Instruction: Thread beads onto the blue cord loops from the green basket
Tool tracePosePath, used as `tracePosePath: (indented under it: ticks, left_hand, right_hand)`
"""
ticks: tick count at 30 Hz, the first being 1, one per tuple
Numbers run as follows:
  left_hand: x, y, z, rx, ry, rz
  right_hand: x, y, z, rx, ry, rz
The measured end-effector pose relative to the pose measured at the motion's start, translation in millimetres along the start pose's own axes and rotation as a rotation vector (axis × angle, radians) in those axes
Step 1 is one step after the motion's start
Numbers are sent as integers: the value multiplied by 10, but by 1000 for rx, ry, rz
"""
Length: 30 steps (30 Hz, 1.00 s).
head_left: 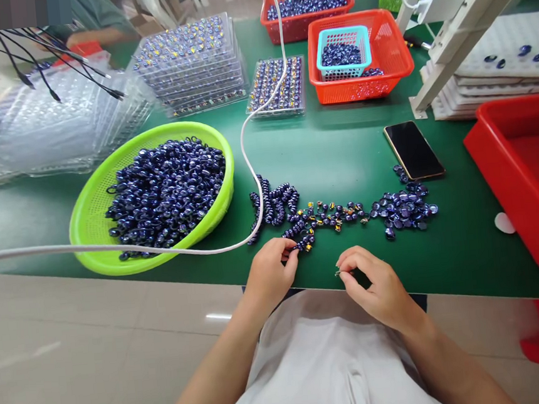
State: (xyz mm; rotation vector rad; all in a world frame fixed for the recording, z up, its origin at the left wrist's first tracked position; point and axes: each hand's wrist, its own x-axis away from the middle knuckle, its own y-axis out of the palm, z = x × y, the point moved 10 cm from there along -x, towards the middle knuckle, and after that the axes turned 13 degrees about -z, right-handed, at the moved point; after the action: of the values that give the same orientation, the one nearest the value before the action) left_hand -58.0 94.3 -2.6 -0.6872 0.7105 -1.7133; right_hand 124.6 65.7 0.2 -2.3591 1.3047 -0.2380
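My left hand [271, 274] is closed in a pinch at the near end of a group of dark blue parts with yellow bits [308, 242]. A small dark blue part [297, 247] sits at its fingertips. To the right, my right hand [373, 281] pinches a tiny metallic-looking piece [338, 273] above the table's front edge; its exact kind is too small to tell. Beyond the hands lie rows of ribbed dark blue rings [276, 202], more blue parts with yellow and metal bits [334, 214], and a heap of flat shiny blue caps [404, 208].
A green basket [76, 228] of blue looped parts stands left. A white cable [246, 147] crosses the green table [331, 149]. Behind are stacked clear trays [192, 70] and a red basket [403, 58]. A phone [414, 149] and red bin [507, 175] are right.
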Motion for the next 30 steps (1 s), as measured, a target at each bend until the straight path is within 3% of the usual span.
tracePosePath:
  ticks: [5, 8, 10, 15, 25, 30]
  left_hand:
    - [35, -89, -59, 24, -47, 50]
    - [90, -151, -38, 194, -65, 115]
    - [94, -66, -16, 417, -89, 72]
    - [45, 351, 144, 931, -153, -143]
    - [23, 640, 239, 1289, -177, -241]
    - [30, 770, 190, 1489, -239, -270]
  right_hand:
    - [8, 2, 25, 0, -2, 6]
    - [30, -57, 21, -2, 2, 82]
    - [43, -84, -20, -20, -15, 126]
    - [21, -20, -279, -80, -175, 110]
    - [111, -126, -311, 80, -142, 246]
    - [130, -91, -438, 251, -252, 238]
